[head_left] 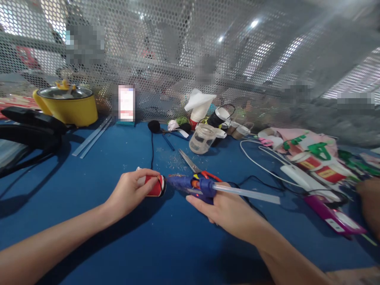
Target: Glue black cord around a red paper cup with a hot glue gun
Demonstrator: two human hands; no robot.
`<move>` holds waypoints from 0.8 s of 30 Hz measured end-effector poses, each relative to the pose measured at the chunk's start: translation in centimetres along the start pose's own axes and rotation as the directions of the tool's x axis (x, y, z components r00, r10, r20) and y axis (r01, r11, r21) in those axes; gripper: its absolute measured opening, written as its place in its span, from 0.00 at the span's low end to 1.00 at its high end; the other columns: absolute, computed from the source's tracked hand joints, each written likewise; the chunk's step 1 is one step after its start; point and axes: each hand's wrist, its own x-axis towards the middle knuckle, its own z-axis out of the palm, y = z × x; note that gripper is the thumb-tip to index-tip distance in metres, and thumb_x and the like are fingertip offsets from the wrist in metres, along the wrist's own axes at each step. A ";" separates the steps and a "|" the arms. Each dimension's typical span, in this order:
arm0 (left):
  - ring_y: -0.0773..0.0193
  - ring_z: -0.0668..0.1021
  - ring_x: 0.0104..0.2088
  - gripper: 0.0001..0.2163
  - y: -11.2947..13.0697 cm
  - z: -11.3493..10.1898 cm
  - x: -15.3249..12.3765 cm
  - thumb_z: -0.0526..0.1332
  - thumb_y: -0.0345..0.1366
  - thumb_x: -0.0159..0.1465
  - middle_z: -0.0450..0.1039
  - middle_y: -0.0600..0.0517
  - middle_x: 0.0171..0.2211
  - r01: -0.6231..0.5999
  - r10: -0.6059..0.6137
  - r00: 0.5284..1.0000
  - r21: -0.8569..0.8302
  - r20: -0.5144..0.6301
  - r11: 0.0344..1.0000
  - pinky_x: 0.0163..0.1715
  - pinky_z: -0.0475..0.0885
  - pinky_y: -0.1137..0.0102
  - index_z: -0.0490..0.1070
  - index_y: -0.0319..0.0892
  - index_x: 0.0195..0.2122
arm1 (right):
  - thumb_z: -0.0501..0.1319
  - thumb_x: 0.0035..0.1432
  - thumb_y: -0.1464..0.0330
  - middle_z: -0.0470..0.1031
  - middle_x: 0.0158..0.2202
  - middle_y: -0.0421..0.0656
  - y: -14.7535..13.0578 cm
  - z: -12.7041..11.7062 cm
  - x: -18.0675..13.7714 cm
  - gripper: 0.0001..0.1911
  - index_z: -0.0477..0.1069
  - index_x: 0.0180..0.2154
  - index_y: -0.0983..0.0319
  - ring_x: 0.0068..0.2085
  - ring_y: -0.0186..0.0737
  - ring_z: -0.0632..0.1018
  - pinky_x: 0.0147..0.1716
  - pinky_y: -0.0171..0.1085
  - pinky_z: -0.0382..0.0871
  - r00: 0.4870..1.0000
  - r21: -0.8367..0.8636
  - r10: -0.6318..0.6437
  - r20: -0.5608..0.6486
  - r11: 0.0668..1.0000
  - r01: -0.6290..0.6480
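Observation:
My left hand (pixel 133 188) is closed round a small red and white paper cup (pixel 156 187) lying on its side, with black yarn along its rim. From there the yarn (pixel 152 148) runs back to a black ball (pixel 154 126). In my right hand (pixel 221 209) is a blue hot glue gun (pixel 190 186), its nozzle close to the cup's rim; whether they touch I cannot tell. A clear glue stick (pixel 249 193) sticks out of the gun's rear. Just behind the gun lie scissors (pixel 192 164) with red handles.
A clear plastic cup (pixel 202 139) stands beyond the scissors. Loose glue sticks (pixel 93 136) and a yellow pot (pixel 69 107) are at the left. At the right, a power strip (pixel 308 182), a purple box (pixel 335 217) and cables spread out. A perforated metal screen (pixel 166 59) borders the back.

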 end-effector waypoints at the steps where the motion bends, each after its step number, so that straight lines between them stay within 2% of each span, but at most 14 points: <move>1: 0.62 0.76 0.28 0.13 0.0 0.0 0.0 0.53 0.39 0.56 0.77 0.51 0.27 0.001 -0.001 1.000 0.008 -0.001 1.000 0.30 0.69 0.71 0.74 0.41 0.35 | 0.52 0.53 0.59 0.62 0.10 0.37 0.0 0.0 -0.1 0.20 0.60 0.14 0.60 0.16 0.34 0.68 0.21 0.32 0.61 1.000 -0.001 -0.001 -0.003 1.000 0.001; 11: 0.62 0.76 0.30 0.12 -0.1 0.0 0.1 0.54 0.39 0.56 0.77 0.50 0.30 0.005 -0.005 1.000 -0.014 -0.001 1.000 0.30 0.68 0.72 0.74 0.41 0.35 | 0.51 0.53 0.59 0.61 0.09 0.36 0.0 0.0 -0.1 0.22 0.59 0.12 0.60 0.15 0.33 0.67 0.22 0.32 0.61 1.000 -0.037 -0.014 0.003 0.999 0.014; 16: 0.62 0.76 0.27 0.13 -0.1 0.2 0.2 0.55 0.40 0.55 0.77 0.50 0.29 0.052 -0.052 0.999 -0.079 0.005 0.996 0.27 0.69 0.72 0.74 0.40 0.35 | 0.53 0.53 0.60 0.61 0.09 0.36 0.2 0.1 -0.4 0.18 0.62 0.15 0.60 0.16 0.33 0.67 0.21 0.31 0.60 0.998 -0.011 -0.067 -0.009 0.998 0.067; 24: 0.63 0.75 0.27 0.12 -0.4 0.2 0.1 0.54 0.39 0.56 0.77 0.50 0.30 0.011 -0.012 1.000 -0.049 -0.009 0.999 0.28 0.69 0.72 0.74 0.40 0.35 | 0.51 0.53 0.59 0.62 0.10 0.36 0.1 0.1 -0.1 0.18 0.63 0.17 0.60 0.16 0.34 0.68 0.21 0.32 0.61 1.000 -0.015 -0.009 -0.007 1.000 0.009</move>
